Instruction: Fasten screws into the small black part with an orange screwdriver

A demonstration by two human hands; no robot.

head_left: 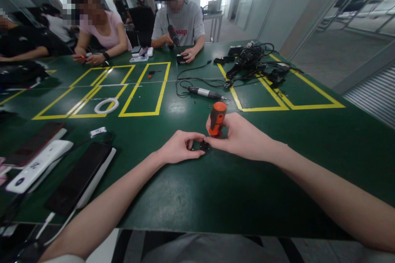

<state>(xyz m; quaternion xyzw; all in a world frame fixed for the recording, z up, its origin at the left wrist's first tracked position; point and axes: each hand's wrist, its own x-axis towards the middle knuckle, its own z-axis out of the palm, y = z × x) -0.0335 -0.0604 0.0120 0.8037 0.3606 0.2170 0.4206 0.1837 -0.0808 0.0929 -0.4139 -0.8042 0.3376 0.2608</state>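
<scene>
My right hand (239,135) is closed around an orange and black screwdriver (217,118), which stands nearly upright with its handle on top. Its lower end is hidden behind my fingers, just above a small round black part (204,145) on the green table (173,197). With thumb and fingertips my left hand (182,147) grips that part from the left side. The tips of both hands meet at it. What exactly the black part is, I cannot make out.
Beyond my hands lies a corded electric screwdriver (205,93). Tangled black cables (251,63) are heaped at the back right. A white tape roll (106,106), a phone (80,176) and a power strip (40,166) lie on the left. Co-workers (179,20) sit across the table.
</scene>
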